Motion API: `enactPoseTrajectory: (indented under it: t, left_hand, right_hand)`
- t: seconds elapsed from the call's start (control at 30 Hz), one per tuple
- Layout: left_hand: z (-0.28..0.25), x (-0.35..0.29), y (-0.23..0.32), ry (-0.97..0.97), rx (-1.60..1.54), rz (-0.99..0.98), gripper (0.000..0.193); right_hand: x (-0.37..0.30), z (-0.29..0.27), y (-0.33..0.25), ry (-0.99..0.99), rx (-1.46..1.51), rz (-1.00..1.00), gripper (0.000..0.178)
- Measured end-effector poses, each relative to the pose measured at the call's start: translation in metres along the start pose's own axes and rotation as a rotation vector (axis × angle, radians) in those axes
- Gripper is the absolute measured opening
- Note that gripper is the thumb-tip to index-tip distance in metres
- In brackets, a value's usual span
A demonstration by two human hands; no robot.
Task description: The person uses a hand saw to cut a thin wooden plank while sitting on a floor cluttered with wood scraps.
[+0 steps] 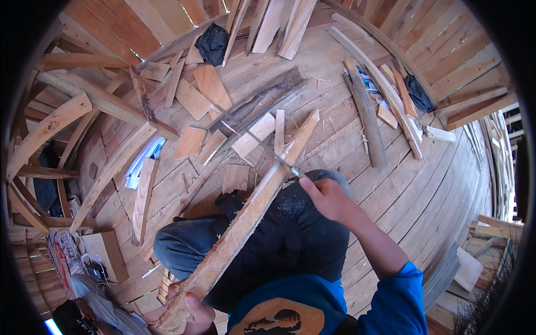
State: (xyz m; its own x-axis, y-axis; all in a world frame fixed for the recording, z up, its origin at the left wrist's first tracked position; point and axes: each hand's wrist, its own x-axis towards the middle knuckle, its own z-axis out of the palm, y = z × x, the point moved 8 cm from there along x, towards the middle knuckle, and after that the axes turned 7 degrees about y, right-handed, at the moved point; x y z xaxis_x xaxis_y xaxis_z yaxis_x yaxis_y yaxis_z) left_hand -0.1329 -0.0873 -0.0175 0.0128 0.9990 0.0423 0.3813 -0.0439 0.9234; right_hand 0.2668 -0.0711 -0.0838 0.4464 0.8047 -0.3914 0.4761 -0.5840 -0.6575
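Observation:
A long, rough-edged wooden plank [240,226] slants across my lap, its pointed far end up and to the right. My left hand [195,312] is closed around its near end at the lower edge. In my right hand [329,198] is the handle of a long-bladed knife [268,148], its fingers wrapped round it. The blade points up and left, crossing the plank near its far end; whether it is biting into the wood I cannot tell. Beyond the plank lie short offcut boards [254,135] and wood shavings.
Wooden floorboards [413,201] surround me. A curved timber frame [106,103] stands at the left, near a cardboard box [106,257]. Another person's legs [103,301] show at the lower left. Long wooden beams [365,114] lie at the right, black plastic bags [212,44] farther off.

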Motion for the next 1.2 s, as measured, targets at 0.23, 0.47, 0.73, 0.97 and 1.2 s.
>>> enactPoseTrajectory:
  t: [0.23,0.47,0.73,0.97,1.2]
  left_hand:
    - [0.007,0.009,-0.006,0.028,-0.333,-0.127,0.062]
    - [-0.008,0.005,-0.013,0.106,-0.116,-0.121,0.067]
    - [0.009,0.019,0.021,0.093,0.045,0.055,0.051]
    - [0.016,0.028,0.053,0.080,0.101,0.259,0.045]
    - [0.002,0.027,-0.007,0.286,-0.062,0.088,0.041]
  right_hand:
    - [0.021,-0.013,0.047,0.074,-0.014,0.061,0.072]
    - [0.015,0.002,-0.001,-0.002,-0.148,-0.045,0.078]
    - [0.009,0.001,-0.023,-0.010,-0.130,-0.143,0.070]
    - [-0.008,-0.005,-0.033,-0.068,-0.061,-0.115,0.064]
    - [0.045,-0.015,0.055,-0.095,0.025,0.234,0.079]
